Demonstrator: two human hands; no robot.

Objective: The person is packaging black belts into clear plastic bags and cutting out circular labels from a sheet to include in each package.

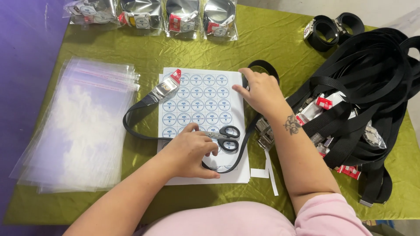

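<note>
Scissors with black plastic handles (225, 137) lie at frame centre on a white sheet of round blue-printed stickers (201, 105), long axis left-right, touching the left hand (190, 153), fingers curled, nothing pinched. Right hand (259, 91) presses spread fingers on the sheet's upper right edge.

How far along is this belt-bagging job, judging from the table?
Done: four bagged black belts lie along the far edge. In hand: left hand touches black-handled scissors on the white sheet of round stickers; right hand presses its edge. Left: a heap of loose black belts, stacked clear bags.
</note>
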